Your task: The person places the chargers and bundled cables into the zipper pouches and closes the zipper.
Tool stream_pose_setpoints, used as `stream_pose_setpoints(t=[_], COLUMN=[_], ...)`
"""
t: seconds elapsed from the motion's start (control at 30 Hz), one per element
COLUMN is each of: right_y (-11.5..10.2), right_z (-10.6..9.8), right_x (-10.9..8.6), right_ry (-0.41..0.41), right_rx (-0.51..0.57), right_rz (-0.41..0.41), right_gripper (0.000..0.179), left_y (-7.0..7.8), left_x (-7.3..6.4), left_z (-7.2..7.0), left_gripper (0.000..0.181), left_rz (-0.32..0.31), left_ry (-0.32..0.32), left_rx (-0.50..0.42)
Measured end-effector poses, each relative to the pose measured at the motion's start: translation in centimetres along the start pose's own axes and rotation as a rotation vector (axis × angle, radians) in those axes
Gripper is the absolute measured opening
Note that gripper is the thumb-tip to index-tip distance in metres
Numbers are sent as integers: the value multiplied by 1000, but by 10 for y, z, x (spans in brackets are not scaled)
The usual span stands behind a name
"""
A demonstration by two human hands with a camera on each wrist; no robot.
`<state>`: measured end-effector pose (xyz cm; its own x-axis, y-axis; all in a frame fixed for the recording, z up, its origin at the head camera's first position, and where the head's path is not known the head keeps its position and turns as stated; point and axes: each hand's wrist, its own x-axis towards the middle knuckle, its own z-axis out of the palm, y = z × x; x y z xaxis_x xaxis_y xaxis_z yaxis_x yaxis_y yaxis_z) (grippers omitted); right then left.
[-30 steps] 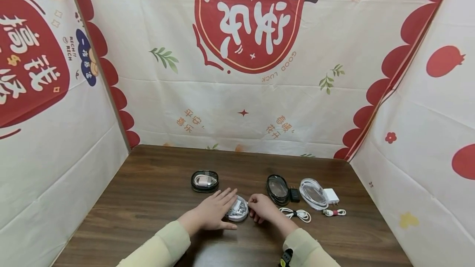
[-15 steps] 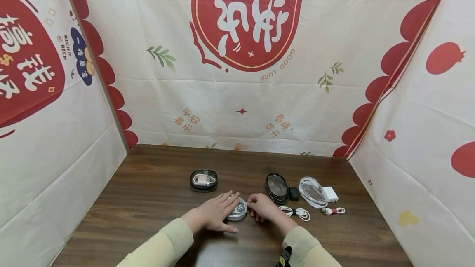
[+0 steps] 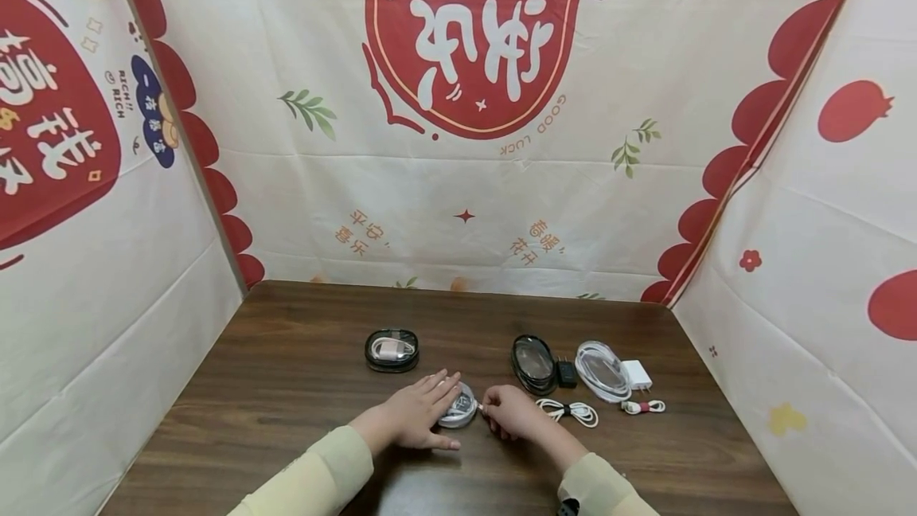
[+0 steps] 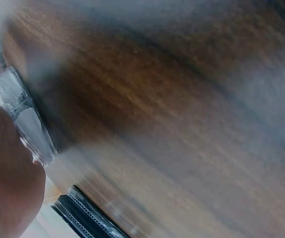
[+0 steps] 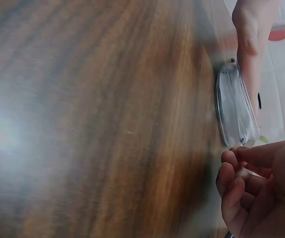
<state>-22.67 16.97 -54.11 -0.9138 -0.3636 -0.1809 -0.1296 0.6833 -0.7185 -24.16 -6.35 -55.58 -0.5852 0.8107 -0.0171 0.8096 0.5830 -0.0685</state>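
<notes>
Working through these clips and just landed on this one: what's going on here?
A person's left hand lies flat over a small clear case on the table. The right hand pinches at its edge, seemingly the zipper pull. A black-edged case sits beyond the left hand; two more cases, two charging plugs and two bundled cables lie to the right.

On the tabletop (image 3: 286,396), the first pouch (image 3: 464,408) lies under the left grip (image 3: 419,411) and reaches to the right grip (image 3: 507,412). Behind the left grip, a little to its left, is the second pouch (image 3: 392,350). Right of the right grip lie the tied cable (image 3: 568,411), then the short cable (image 3: 643,407). Behind them, left to right: the third pouch (image 3: 533,365), one plug (image 3: 567,374), the fourth pouch (image 3: 603,371), another plug (image 3: 637,375).
</notes>
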Motion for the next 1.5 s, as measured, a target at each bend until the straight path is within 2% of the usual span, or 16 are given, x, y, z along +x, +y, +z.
stream_pose_setpoints(t=[0.3, 0.6, 0.93, 1.2, 1.4, 1.5], right_y=[-6, -10, -7, -6, -8, -8], right_z=[16, 21, 8, -3, -6, -5], right_x=[-16, -20, -10, 5, 15, 19], right_ry=[17, 76, 125, 152, 142, 136], right_rx=[-55, -109, -103, -142, -147, -154], right_rz=[-38, -26, -15, 4, 29, 36], right_gripper=[20, 19, 16, 14, 15, 15], left_y=[1, 2, 5, 5, 5, 5], left_x=[0, 0, -3, -12, -15, -11], left_z=[5, 6, -13, -11, -13, -14], left_gripper=[96, 93, 88, 83, 81, 84], left_rz=[-16, -23, -64, -72, -93, -59], left_ry=[36, 56, 27, 52, 109, 114], left_rx=[33, 27, -26, -21, -36, -30])
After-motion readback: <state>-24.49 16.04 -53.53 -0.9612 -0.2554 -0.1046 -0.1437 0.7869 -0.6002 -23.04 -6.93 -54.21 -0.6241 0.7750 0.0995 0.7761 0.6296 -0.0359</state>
